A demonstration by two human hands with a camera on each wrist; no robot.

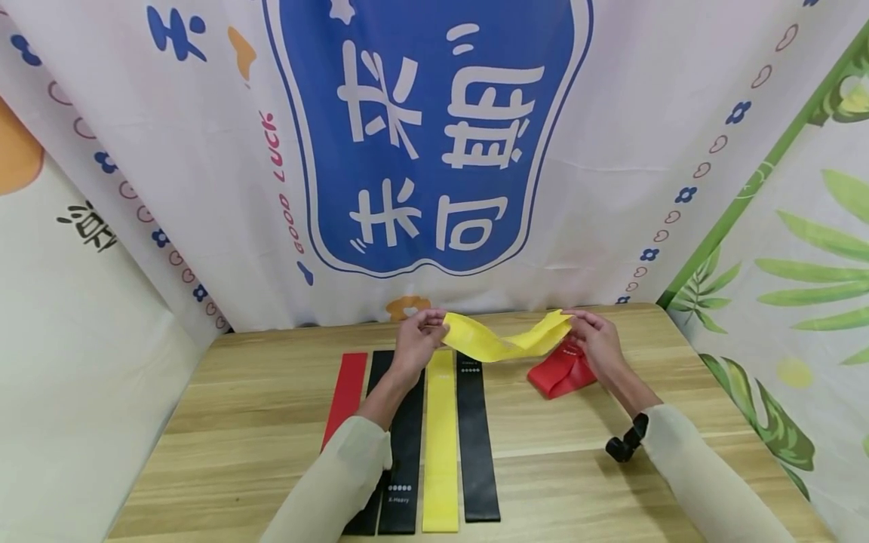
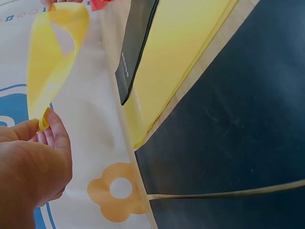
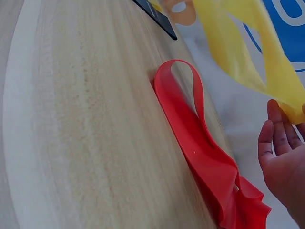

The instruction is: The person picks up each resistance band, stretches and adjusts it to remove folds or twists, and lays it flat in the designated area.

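Observation:
A yellow resistance band [image 1: 498,345] hangs as a sagging loop between both hands, above the table's back edge. My left hand [image 1: 416,343] pinches its left end between thumb and fingers, as the left wrist view shows up close. At the other end my right hand [image 1: 597,339] holds the loop with thumb and fingertips; in the right wrist view the right hand [image 3: 286,157] has its fingers behind the yellow material. Below the right hand lies a crumpled red band [image 3: 190,138], partly twisted, on the table.
Flat bands lie side by side on the wooden table [image 1: 557,483]: a red band [image 1: 348,385], black bands [image 1: 405,452] [image 1: 478,452] and a yellow band [image 1: 441,445]. My left forearm covers part of them. A printed curtain [image 1: 611,188] hangs right behind the table.

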